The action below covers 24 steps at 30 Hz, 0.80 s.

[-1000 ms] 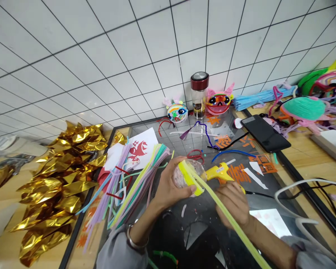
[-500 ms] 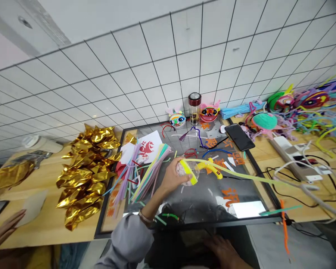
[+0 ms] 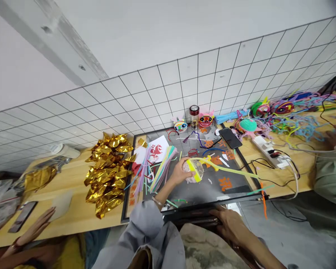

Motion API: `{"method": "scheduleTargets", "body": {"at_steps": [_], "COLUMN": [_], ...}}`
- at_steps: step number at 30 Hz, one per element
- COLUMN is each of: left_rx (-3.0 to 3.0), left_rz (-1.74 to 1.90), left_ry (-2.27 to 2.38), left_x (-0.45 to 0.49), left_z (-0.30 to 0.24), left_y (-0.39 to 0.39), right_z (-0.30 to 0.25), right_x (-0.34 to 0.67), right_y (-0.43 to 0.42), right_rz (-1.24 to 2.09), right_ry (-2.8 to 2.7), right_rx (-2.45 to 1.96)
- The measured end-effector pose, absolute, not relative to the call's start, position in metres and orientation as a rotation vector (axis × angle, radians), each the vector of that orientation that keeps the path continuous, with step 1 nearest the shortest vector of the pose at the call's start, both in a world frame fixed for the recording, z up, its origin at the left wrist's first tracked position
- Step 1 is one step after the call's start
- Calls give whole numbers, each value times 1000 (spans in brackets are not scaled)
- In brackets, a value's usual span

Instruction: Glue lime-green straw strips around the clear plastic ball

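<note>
My left hand (image 3: 181, 172) is closed around a clear round plastic case (image 3: 198, 168) with a bright yellow band (image 3: 194, 172) about its middle. A long pale-yellow pipe cleaner (image 3: 232, 171) stretches from the case to the right. Just behind the case lies a yellow glue gun (image 3: 208, 161), partly hidden. My right hand (image 3: 226, 220) is low at the table's front edge, its fingers curled at a dark object I cannot make out. Left of the case, a bundle of pastel pipe cleaners (image 3: 164, 168) rests on paper with a red print (image 3: 156, 149).
Gold foil pieces (image 3: 109, 175) are piled at left, near another person's hand (image 3: 42, 224). A flask (image 3: 194, 117) and decorated round faces (image 3: 206, 119) stand by the wall. At right are a phone (image 3: 230, 138), a power strip (image 3: 270, 151) with cables and another person's sleeve (image 3: 330, 179).
My view has shifted, showing more at both sides. My right hand has come up from below the table to its front edge. The left hand keeps hold of the case.
</note>
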<state>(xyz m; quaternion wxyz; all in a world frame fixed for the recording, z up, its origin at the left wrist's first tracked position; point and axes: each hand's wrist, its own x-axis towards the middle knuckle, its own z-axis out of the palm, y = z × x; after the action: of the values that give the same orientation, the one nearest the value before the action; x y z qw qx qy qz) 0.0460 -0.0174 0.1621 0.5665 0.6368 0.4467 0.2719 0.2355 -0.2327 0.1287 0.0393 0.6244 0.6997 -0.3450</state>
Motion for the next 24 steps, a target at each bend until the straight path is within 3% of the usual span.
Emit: {"method": "scheduleTargets", "body": {"at_steps": [6,12,24], "left_rx": [1537,1522,1535], "left_rz": [712,750,813], "left_ry": [961,947,999], "left_x": [43,58,61], "left_z": [186,186,169], "left_y": [-11,-7,1], "right_z": [186,174,188], "right_x": [241,254,282], "right_y": [-203,-198,-156], "right_rz": [-859,-815,-1035], "right_ry": [2218,2258,2165], "right_rx": [1886,1851,1628]}}
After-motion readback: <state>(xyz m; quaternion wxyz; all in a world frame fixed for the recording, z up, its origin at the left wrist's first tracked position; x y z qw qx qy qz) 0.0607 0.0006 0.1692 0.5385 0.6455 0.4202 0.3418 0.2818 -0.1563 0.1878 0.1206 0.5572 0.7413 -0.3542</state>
